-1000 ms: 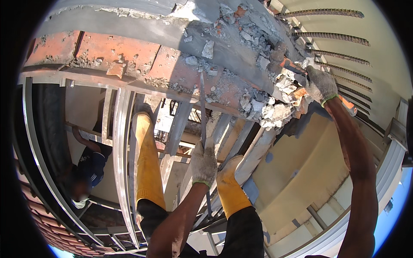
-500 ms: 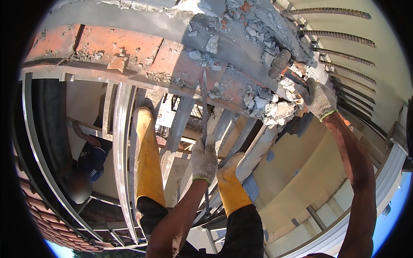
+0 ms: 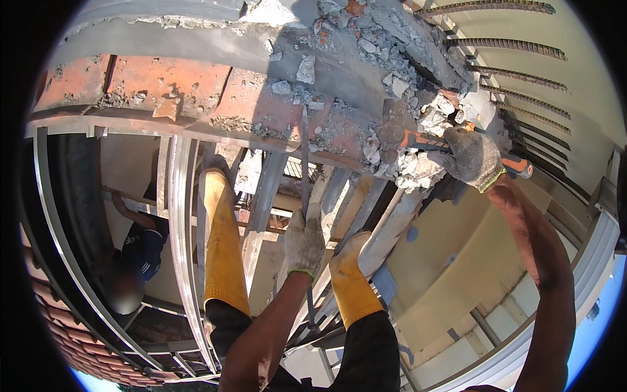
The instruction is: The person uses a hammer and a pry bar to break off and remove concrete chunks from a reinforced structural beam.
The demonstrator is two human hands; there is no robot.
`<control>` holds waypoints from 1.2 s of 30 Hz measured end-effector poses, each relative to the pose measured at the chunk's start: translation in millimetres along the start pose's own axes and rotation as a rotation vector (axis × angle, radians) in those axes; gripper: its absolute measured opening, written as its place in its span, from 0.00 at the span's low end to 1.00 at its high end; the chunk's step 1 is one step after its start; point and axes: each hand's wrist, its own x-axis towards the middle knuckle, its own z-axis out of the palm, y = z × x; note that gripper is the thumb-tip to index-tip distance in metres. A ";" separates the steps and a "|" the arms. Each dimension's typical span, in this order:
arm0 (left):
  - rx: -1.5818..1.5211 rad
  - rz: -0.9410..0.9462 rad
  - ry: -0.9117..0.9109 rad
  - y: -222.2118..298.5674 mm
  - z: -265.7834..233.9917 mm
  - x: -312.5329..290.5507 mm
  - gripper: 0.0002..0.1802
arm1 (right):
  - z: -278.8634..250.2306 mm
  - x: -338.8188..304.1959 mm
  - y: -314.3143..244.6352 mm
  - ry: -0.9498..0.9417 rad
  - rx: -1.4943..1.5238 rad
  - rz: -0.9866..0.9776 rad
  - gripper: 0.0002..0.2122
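My left hand [image 3: 305, 242], in a grey knitted glove, is closed round a long pointed steel bar [image 3: 304, 153]. The bar's tip rests at the dusty red tiles [image 3: 251, 108], and its lower end shows below my wrist. My right hand [image 3: 474, 157], gloved the same way, grips a hammer [image 3: 423, 141] with an orange and black handle. The hammer's head lies to the left of that hand, over broken concrete [image 3: 418, 170] at the end of the ledge. The tips of my right fingers are partly hidden by the glove's curl.
Several bare rebars [image 3: 516, 42] jut out at upper right. My yellow boots [image 3: 223, 242] stand among metal beams [image 3: 185, 248] with gaps between them. Below at left, another person in a dark shirt [image 3: 142, 251] is inside the frame. Loose rubble [image 3: 366, 46] covers the ledge.
The hammer has swung left and down, its handle now nearly level, and the handle's end shows beyond my right hand. My right hand has shifted slightly; my left keeps the bar almost still.
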 end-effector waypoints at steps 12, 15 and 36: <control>0.044 -0.043 -0.004 6.2 -5.7 -6.8 0.14 | -7.6 6.2 1.5 0.050 -0.017 -0.087 0.21; -0.013 -0.049 -0.083 4.3 -3.5 -1.2 0.18 | -11.9 12.4 57.9 -0.042 -0.148 0.246 0.20; -0.523 -0.051 -0.145 -36.6 1.0 13.2 0.05 | 183.2 -88.8 129.5 0.232 0.232 0.395 0.22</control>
